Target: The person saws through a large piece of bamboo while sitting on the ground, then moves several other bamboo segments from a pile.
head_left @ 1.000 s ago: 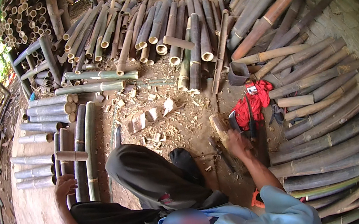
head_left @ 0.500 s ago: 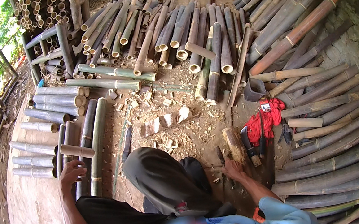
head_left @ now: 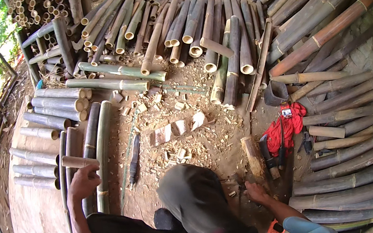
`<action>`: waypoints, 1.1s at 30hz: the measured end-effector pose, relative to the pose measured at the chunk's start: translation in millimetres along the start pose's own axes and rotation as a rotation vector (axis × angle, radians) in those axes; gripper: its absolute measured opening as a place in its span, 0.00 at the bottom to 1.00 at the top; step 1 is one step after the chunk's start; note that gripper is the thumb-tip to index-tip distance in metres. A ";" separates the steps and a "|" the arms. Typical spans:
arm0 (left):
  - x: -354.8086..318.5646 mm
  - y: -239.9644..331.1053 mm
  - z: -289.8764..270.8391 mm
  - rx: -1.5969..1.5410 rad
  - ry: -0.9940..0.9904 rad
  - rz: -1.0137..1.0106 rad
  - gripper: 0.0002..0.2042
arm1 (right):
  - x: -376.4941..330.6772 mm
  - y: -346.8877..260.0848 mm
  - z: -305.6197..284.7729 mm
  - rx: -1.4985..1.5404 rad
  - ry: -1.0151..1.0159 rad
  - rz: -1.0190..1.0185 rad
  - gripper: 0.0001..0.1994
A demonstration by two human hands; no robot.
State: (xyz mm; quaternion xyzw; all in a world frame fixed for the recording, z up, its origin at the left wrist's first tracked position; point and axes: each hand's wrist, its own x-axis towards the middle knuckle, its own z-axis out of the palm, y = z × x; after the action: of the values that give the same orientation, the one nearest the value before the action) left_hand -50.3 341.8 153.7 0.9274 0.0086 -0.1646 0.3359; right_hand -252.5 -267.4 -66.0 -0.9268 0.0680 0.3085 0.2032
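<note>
At the left, my left hand curls its fingers over a dark bamboo pole lying in a row of several. Just beyond the fingers, a short pale split bamboo piece rests across these poles. A greener bamboo pole lies right beside that hand. At the lower right, my right hand is closed low beside an upright wooden stump. Something dark and slim shows at its fingers, too small to make out. A long dark tool lies on the ground ahead of my knees.
Bamboo poles are heaped ahead, with more stacked along the right and left. Pale chips litter the ground around a chopped wood block. A red cloth and a dark container are right of centre.
My left hand has moved slightly right, and its fingers have curled in over the pole. My right hand appears lower and farther right. The view has shifted, showing more of the dark tool.
</note>
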 end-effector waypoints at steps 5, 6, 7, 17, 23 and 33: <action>11.2 86.4 20.6 0.270 -0.182 -0.036 0.19 | 0.8 17.2 8.8 0.007 0.000 0.050 0.14; 11.0 99.3 24.1 0.317 -0.196 -0.082 0.19 | -0.6 16.5 7.8 0.015 -0.015 0.073 0.14; 7.0 102.6 28.8 0.390 -0.153 -0.085 0.19 | -6.2 14.3 11.3 0.016 0.052 0.057 0.14; -87.7 169.5 47.1 0.302 -0.508 -0.093 0.24 | -48.5 35.1 28.0 0.054 0.204 0.106 0.15; -159.0 192.1 23.7 0.429 -0.256 0.129 0.25 | -53.7 42.9 41.9 0.081 0.170 0.022 0.16; -70.4 118.4 9.5 -0.244 0.123 0.327 0.19 | -69.6 70.9 2.4 0.058 0.130 0.094 0.17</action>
State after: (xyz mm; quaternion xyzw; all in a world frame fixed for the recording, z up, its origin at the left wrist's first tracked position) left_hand -104.7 250.9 242.2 0.8771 -0.1016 -0.0488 0.4670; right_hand -327.2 -330.8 -49.7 -0.9344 0.1332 0.2547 0.2103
